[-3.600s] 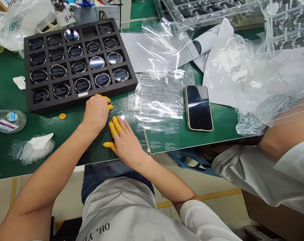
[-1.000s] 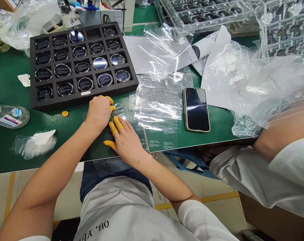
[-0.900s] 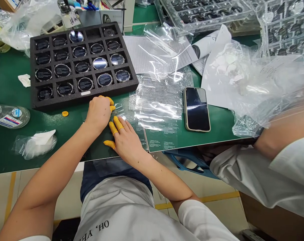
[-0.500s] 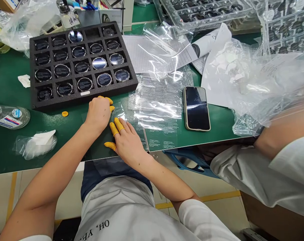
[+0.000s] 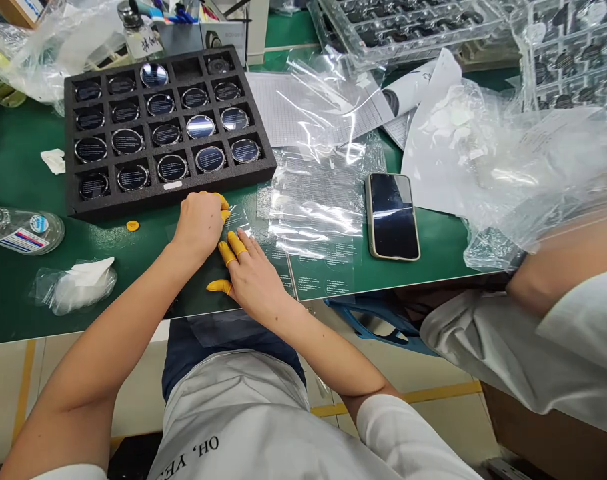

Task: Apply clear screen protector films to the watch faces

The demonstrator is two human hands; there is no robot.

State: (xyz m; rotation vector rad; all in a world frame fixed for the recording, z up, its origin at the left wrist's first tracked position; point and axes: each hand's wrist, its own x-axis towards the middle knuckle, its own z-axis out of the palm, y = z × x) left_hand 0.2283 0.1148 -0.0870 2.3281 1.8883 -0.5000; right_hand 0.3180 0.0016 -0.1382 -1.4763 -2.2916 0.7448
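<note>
My left hand (image 5: 201, 223), with yellow finger cots on its fingertips, is closed in a pinch at the clear printed film (image 5: 238, 217) on the green table. The exact grip is partly hidden by the hand. Just to its right, my right hand (image 5: 253, 272) lies flat on the film with fingers stretched out, also in yellow cots. Beyond my hands stands a black foam tray (image 5: 171, 195), whose compartments hold round watch faces (image 5: 171, 168) with printed film on them. One compartment in the back row has no watch face.
A phone (image 5: 392, 217) and clear plastic sheets (image 5: 316, 200) lie to the right. At left are a glass bottle (image 5: 26, 230), a bag of white wipes (image 5: 78, 287) and a loose yellow cot (image 5: 133, 226). Another person's arm (image 5: 573, 240) rests at the right edge.
Both hands stay in nearly the same place, with only a slight shift of my right fingers. The view has shifted slightly, so the tray and bottle appear a little further right.
</note>
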